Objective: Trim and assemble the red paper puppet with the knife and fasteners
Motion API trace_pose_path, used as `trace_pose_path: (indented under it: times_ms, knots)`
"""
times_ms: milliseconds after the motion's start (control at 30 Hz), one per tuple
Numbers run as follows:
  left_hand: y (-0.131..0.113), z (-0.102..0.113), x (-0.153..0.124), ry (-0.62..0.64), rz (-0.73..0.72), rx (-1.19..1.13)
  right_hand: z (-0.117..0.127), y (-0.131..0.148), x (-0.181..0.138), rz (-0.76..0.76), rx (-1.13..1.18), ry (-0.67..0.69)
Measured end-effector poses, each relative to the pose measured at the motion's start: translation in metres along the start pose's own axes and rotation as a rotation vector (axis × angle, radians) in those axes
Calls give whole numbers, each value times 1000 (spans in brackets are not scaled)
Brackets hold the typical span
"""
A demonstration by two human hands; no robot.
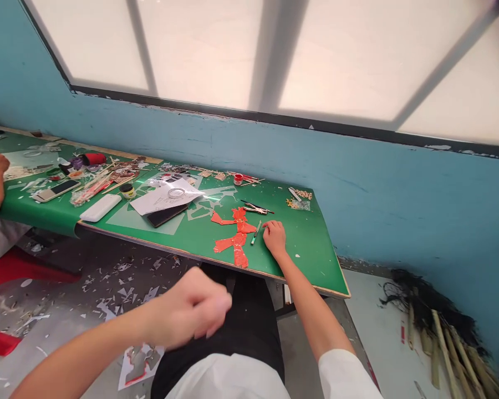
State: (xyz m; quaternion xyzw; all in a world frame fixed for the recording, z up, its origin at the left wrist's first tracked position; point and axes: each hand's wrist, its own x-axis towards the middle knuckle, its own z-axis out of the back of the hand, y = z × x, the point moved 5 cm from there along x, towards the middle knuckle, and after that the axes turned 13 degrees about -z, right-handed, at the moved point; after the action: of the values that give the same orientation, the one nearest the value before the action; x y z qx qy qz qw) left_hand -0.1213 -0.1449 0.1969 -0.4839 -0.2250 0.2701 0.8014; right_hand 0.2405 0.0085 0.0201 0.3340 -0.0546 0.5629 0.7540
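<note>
- Nearest my camera, the left hand (191, 307) hangs over the lap (253, 327), short of the table (310, 255), its fingers clenched in a blurred fist with nothing showing in it.
- I have the right hand (275, 236) resting on the green top, fingers bent — whether they pinch anything small, I can't tell. Just beside them lies a knife (256, 233), apart from the fingertips.
- Left of that knife, flat near the front edge, sits the orange figure (240, 227). Head, torso, one outstretched arm and two legs look cut out and laid together, with small pale dots on them.
- By my judgement the shaping is well along; I can't tell whether the parts are fastened, or whether a piece is lacking. Pliers (255, 209) lie just behind it, offcuts (228, 190) farther back.
- As for containers: a red pot (238, 179) stands upright behind the figure — lid or contents, I can't tell which shows red.
- One yellow jar (127, 192) farther left wears a black lid, hiding what it holds.
- At the far right, a clear bag (301, 205) lies by small tan bits (304, 194), yellow ones at its side.
- Well left, a long clear bag (87, 194) appears to hold thin sticks, and a red cup (95, 159) lies tipped over.
</note>
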Motion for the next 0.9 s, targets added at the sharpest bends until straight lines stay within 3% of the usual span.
trace_pose_path:
  times_ms: [67,133,233,333,433,500,600,667,733,800,900]
  knots:
    - [20,2,46,3,26,-28,3,2,3,-2,50,-18]
    - [55,7,75,-41,91,-3,11,7,1,16,108,-27]
    - [120,-3,72,-23,199,51,37,22,-27,117,205,7]
    - [178,-35,18,47,321,120,79,41,-100,335,297,145]
    - [216,-76,-62,-3,422,237,114,49,-204,499,331,284]
    - [235,-106,-114,-36,519,277,118,42,-271,459,286,333]
    - [262,-149,-168,-24,675,261,89,19,-342,111,79,442]
    - [278,-167,-184,-9,739,234,68,14,-366,15,20,545]
    - [290,-173,-189,-31,778,214,55,16,-371,21,-18,652]
    - [296,-172,-191,-56,801,184,50,20,-367,69,-18,785]
    - [291,-167,-203,-69,866,130,54,20,-355,64,9,848]
